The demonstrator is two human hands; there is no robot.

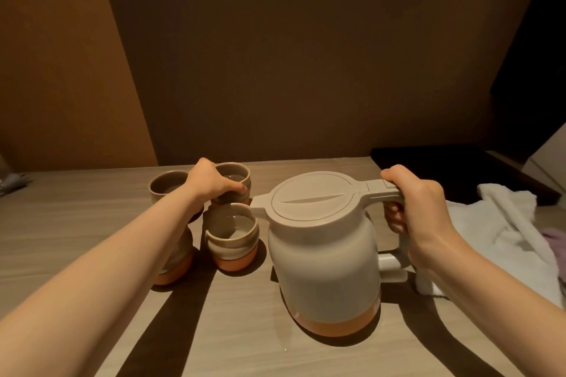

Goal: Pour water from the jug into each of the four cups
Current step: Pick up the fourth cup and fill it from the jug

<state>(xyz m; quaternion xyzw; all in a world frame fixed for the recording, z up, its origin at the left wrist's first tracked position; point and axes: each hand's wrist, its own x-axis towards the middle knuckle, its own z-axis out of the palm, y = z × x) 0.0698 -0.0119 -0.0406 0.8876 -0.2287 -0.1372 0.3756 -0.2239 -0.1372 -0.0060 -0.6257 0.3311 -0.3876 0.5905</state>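
The left forearm (128,248) hides most of the near-left cup (176,266); only its side and base show. The left hand (211,182) covers the far-right cup's (234,176) near rim. The jug (324,251) hides its own water level. The cloth (502,232) runs off the right edge.
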